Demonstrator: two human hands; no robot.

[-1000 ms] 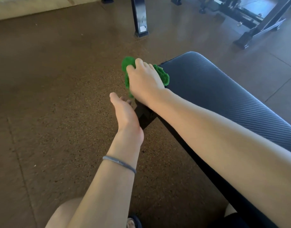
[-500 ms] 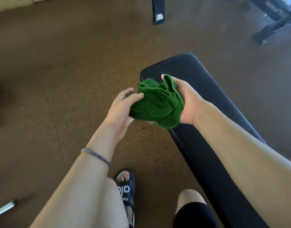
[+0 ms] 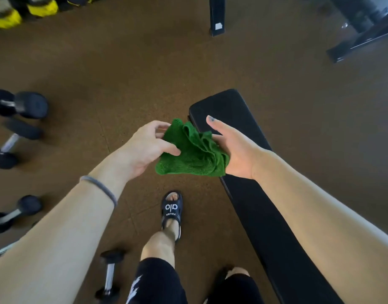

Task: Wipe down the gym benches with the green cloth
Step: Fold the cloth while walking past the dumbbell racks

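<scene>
A crumpled green cloth (image 3: 193,152) hangs in the air between my two hands, just left of the black padded gym bench (image 3: 252,194), which runs from the centre to the lower right. My left hand (image 3: 145,148) pinches the cloth's left edge between thumb and fingers. My right hand (image 3: 232,150) holds the cloth's right side in its palm, with the thumb stretched out upward above the bench's left edge. The cloth hides the fingers of my right hand.
Several black dumbbells (image 3: 17,106) lie on the brown rubber floor at the left, one more (image 3: 109,275) near my feet. A black post (image 3: 217,16) stands at the top centre and a machine base (image 3: 359,38) at the top right. My sandalled foot (image 3: 171,211) stands beside the bench.
My right hand lifted the cloth off the bench's end and drew it back toward me. My left hand came up and took hold of its left edge. The view tilted down.
</scene>
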